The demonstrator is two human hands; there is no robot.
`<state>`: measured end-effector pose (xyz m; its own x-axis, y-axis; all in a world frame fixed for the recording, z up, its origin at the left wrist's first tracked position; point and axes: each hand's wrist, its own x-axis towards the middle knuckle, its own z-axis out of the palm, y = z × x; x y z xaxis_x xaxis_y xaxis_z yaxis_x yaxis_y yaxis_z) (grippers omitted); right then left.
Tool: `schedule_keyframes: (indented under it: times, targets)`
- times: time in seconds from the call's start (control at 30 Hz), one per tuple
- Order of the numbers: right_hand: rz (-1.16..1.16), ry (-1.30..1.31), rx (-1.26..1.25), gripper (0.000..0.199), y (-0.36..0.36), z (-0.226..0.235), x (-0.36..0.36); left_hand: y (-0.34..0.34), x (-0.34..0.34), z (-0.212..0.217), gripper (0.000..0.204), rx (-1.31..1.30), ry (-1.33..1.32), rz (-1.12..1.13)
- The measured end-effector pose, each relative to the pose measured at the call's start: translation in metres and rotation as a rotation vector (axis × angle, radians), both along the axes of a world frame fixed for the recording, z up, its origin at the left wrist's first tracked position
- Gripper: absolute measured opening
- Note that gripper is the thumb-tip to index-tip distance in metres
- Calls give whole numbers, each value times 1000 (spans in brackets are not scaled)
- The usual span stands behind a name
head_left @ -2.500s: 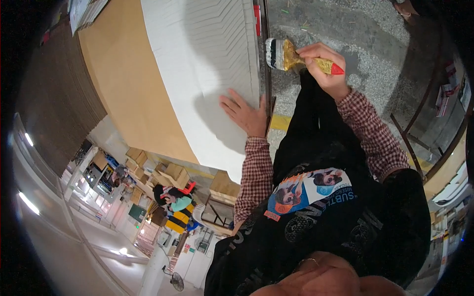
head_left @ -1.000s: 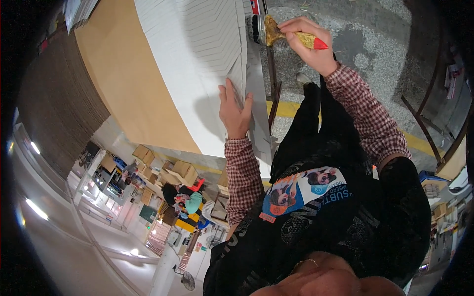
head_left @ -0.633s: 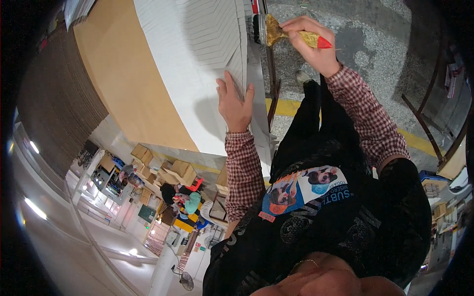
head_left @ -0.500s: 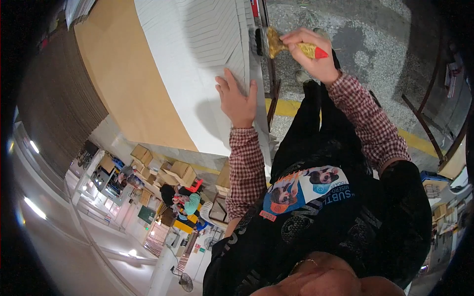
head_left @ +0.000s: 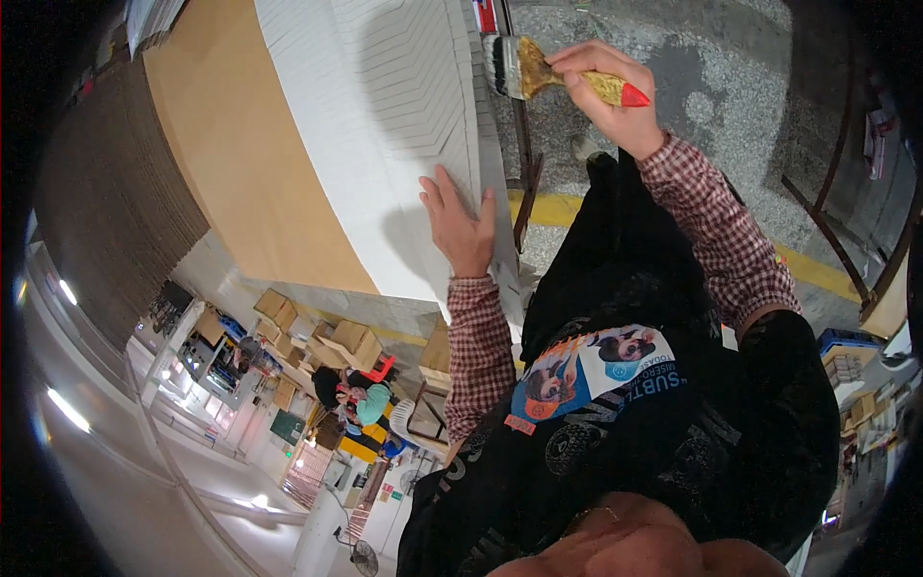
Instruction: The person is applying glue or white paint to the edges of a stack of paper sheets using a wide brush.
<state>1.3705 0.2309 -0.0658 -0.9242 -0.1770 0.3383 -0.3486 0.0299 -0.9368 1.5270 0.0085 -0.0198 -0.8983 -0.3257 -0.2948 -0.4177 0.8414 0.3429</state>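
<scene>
Two hands: both at work on a white grooved panel (head_left: 385,125) that fills the upper centre of the frame.
Left hand (head_left: 461,226): spread flat, fingers released, palm pressed on the panel's surface near its right edge, centre of the frame.
Right hand (head_left: 615,101): clenched around the red-tipped handle of a paintbrush (head_left: 558,77), upper right of centre.
Paintbrush: dark bristles at the panel's right edge, near the top of the frame.
Panel backing: a tan board (head_left: 231,163) lies beside the panel, upper left.
Floor: speckled grey concrete (head_left: 750,106), upper right, with a yellow line (head_left: 817,274).
Background: cardboard boxes (head_left: 351,337) and a seated person (head_left: 361,399), lower left.
</scene>
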Motion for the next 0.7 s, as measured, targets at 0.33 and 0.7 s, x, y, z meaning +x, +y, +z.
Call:
schedule_keyframes:
  times: [0.33,0.7]
  targets:
    - [79,-106,-5,7,-12,0,36,-14,1,6,69,79,39,-11]
    - [113,-231,-50,7,-17,11,69,-1,2,-8,83,-132,27,-2]
